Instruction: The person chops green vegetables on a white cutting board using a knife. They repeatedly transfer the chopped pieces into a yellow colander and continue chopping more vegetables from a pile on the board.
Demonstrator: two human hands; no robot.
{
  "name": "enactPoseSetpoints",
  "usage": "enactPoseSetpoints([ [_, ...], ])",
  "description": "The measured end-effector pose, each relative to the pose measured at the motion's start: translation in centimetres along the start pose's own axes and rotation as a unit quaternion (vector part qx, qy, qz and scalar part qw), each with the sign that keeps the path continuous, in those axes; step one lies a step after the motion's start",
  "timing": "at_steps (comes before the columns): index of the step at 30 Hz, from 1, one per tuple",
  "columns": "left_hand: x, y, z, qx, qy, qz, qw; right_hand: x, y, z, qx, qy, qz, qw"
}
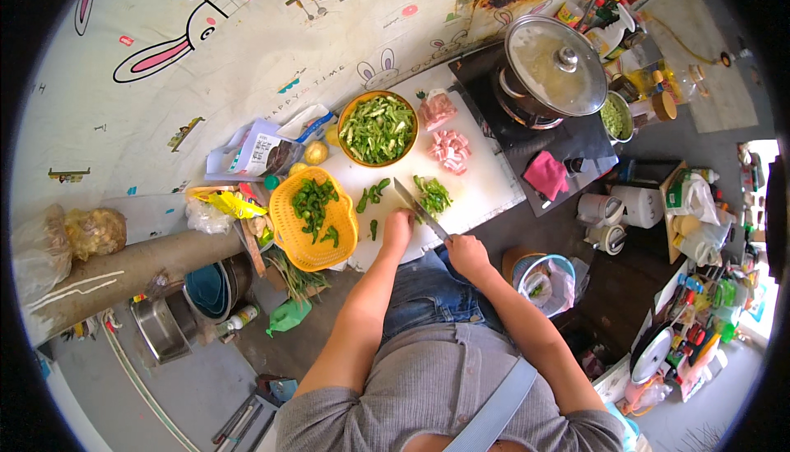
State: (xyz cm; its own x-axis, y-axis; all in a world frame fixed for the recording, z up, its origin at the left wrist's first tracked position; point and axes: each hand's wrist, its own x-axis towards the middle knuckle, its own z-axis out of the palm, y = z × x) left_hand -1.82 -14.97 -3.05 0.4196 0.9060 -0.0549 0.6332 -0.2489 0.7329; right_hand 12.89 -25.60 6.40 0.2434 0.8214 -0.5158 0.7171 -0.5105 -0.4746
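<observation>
My right hand (467, 256) grips the handle of a kitchen knife (421, 208), its blade slanting up and left over the white worktop (487, 193). Close against the blade's left side is my left hand (399, 230), fingers curled down; whatever lies under them is hidden. Cut green peppers (433, 194) are heaped just right of the blade. Several whole green peppers (373, 194) lie to its left, and a small one (373, 230) sits beside my left wrist. More peppers are in a yellow plastic basket (344, 239) at the left.
Behind stand a bowl of sliced green vegetables (378, 130), diced pork (449, 151) and a bagged meat piece (438, 109). A glass-lidded pot (555, 66) sits on the gas stove (524, 137), near a pink cloth (546, 174). A lined bin (546, 282) stands below right.
</observation>
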Motion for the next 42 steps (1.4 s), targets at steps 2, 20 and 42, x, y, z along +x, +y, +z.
enactPoseSetpoints([
  [2, 0.2, 0.1, 0.1, 0.007, -0.002, -0.013, 1.0, -0.8, -0.5, -1.0, -0.005, -0.006, 0.007, 1.0],
  [20, -3.7, -0.4, -3.4, 0.306, 0.07, 0.045, 0.948, 0.7, 1.4, 1.3, 0.024, 0.006, 0.003, 1.0],
  [42, -1.7, 2.7, 0.6, -0.023, 0.063, -0.164, 0.984, -2.0, 3.3, -0.7, 0.002, -0.01, 0.004, 1.0],
])
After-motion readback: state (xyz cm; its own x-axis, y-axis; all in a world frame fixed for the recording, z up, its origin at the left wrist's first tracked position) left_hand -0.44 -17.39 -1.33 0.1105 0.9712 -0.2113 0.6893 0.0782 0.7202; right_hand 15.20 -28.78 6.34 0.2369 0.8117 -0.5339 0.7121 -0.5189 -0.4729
